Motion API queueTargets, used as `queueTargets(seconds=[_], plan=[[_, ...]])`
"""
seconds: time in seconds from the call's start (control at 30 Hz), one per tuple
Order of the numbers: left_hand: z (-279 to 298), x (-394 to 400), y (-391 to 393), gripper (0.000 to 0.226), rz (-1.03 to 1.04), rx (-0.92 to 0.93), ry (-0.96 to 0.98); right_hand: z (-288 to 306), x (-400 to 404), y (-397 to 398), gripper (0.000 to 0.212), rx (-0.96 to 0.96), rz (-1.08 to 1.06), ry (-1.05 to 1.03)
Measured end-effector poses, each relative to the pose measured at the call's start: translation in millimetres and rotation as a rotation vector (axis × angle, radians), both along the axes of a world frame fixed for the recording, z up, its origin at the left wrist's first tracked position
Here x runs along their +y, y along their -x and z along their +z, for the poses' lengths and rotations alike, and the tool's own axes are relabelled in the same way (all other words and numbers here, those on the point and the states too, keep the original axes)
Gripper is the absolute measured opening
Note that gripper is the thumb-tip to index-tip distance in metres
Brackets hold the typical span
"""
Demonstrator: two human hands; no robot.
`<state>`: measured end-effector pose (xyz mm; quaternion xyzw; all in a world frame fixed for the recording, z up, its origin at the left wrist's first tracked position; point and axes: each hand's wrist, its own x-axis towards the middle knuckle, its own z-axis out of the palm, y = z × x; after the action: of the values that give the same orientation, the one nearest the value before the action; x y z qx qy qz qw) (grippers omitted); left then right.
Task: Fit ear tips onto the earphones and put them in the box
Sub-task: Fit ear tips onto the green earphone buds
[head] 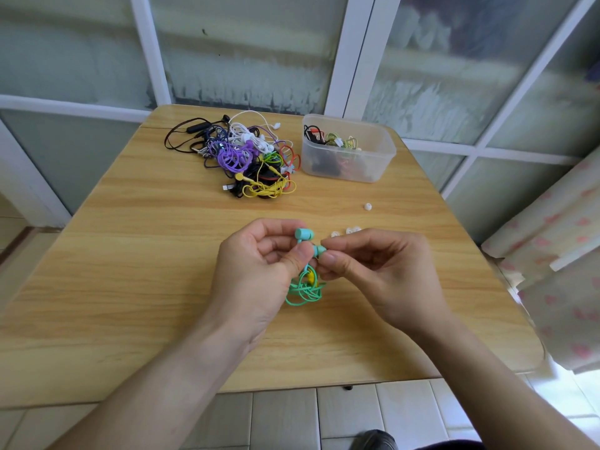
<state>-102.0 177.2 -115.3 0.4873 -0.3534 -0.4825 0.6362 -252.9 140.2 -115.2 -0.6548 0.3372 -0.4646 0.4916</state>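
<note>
Both hands kept a curled grip on one pair of mint-green earphones just above the tabletop (136, 254). On the left hand (256, 271), thumb and fingers pinched the stems just below the two buds, so that the upper earbud (304, 234) stood out above the fingertips. On the right hand (376, 271), thumb and forefinger closed on the tip of the lower earbud (318, 250); whether an ear tip sat between those fingers could not be made out, since they covered it. The green cable (305, 292) hung in a loose coil beneath the hands, with a small yellow piece caught in it, and seemed to rest on the wood.

Just beyond the right hand lay two clear ear tips (345, 232), and a single white ear tip (367, 206) lay farther off toward the box. A clear plastic box (349, 147) stood at the far right of the tabletop with several coiled earphones already inside. Beside it, to the left, lay a tangled pile of earphones (243, 154) in black, white, purple, yellow and red.
</note>
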Motion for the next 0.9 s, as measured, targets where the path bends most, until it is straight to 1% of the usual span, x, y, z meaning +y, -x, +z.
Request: queueTargets(seconds=[0.1, 0.2, 0.4, 0.5, 0.63, 0.77, 0.83, 0.9], plan=[[-0.1, -0.3, -0.8, 0.022, 0.014, 0.027, -0.007, 0.1, -0.3, 0.7, 0.016, 0.034, -0.008, 0.01], [0.6, -0.8, -2.3, 0.022, 0.005, 0.029, -0.006, -0.9, 0.2, -0.4, 0.017, 0.017, 0.001, 0.004], [1.1, -2.2, -3.8, 0.023, -0.032, -0.041, 0.035, -0.3, 0.9, -0.4, 0.016, -0.019, 0.035, -0.018], [2.1, -2.3, -3.8, 0.025, -0.029, -0.11, 0.071, -0.4, 1.0, -0.4, 0.017, -0.017, 0.043, -0.039], [4.6, -1.4, -3.1, 0.03, -0.001, -0.274, 0.146, 1.1, 0.2, 0.9, 0.017, 0.011, 0.038, -0.066], [4.1, 1.1, 0.2, 0.032, 0.062, -0.36, 0.191, 1.2, 0.5, 0.8, 0.02, 0.005, 0.044, -0.08], [3.0, 1.9, 2.4, 0.032, 0.082, -0.333, 0.172, 1.9, 0.8, 0.4, 0.023, -0.028, 0.044, -0.096], [1.4, 1.0, 1.7, 0.032, 0.086, -0.261, 0.138, 2.1, 0.8, 0.2, 0.023, -0.055, 0.034, -0.096]])
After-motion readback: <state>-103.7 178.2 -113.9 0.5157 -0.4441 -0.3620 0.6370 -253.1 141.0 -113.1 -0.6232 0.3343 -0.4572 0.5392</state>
